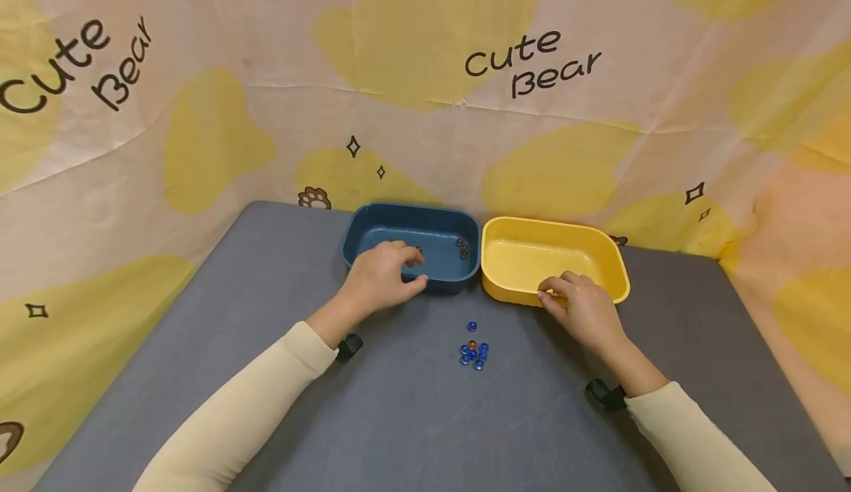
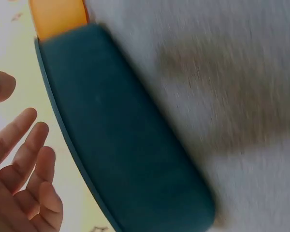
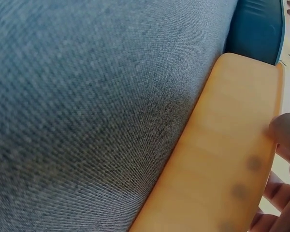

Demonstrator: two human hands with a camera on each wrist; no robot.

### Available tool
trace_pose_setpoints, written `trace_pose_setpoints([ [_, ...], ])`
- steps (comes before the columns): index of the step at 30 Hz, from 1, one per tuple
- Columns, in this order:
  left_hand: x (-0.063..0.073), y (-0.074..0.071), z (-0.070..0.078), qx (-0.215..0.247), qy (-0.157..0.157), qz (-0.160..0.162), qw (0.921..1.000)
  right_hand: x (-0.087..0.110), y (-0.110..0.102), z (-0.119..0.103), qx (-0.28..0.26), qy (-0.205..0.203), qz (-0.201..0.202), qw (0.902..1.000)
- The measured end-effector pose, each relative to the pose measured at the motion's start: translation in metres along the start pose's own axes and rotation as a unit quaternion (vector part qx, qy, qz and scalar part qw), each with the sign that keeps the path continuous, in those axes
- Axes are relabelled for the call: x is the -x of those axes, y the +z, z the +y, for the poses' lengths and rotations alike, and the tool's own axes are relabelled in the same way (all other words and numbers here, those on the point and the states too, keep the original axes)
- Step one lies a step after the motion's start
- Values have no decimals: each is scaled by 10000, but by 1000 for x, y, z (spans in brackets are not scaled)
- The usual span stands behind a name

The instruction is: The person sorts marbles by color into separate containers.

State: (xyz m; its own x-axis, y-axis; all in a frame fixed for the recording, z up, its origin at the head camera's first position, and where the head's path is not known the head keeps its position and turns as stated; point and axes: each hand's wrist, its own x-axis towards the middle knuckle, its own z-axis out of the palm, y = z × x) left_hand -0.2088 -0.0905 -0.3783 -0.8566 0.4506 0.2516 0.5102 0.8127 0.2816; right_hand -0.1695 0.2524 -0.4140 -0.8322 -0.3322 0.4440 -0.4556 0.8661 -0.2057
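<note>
My left hand (image 1: 382, 276) hovers over the near rim of the dark blue bin (image 1: 372, 215), its fingers loosely bent and apart from the thumb, holding nothing. Inside that bin lie several small brown marbles (image 1: 463, 253). At the front wall of the yellow bin (image 1: 621, 270), my right hand (image 1: 585, 311) grips the rim. In the right wrist view its thumb (image 3: 285, 129) rests at the outer edge, and dark spots show through the wall, with the fingers behind it. Several blue marbles (image 1: 483, 348) and an orange marble (image 1: 473, 345) are grouped before the bins.
Both bins stand side by side near the back of the grey table (image 1: 412, 418). One blue marble (image 1: 472, 326) lies a little apart from the group. A patterned cloth (image 1: 425, 130) hangs behind the table and along its sides. Each wrist wears a dark strap.
</note>
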Motion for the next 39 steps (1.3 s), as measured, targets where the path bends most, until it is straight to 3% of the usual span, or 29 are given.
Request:
trace_pose_setpoints([
  [6,9,11,20,213,211,79,9995,2,2,0,15,79,-98,9999],
  [17,19,37,42,381,502,-584,9963,2,2,0,10,98,-110,9999],
  [28,19,54,47,857,599,-1427,9842,1,2,-1,10,77,-59,10000],
  [39,11,64,52,998,541,-1771,9776,0,2,-1,33,-22,65,10000],
])
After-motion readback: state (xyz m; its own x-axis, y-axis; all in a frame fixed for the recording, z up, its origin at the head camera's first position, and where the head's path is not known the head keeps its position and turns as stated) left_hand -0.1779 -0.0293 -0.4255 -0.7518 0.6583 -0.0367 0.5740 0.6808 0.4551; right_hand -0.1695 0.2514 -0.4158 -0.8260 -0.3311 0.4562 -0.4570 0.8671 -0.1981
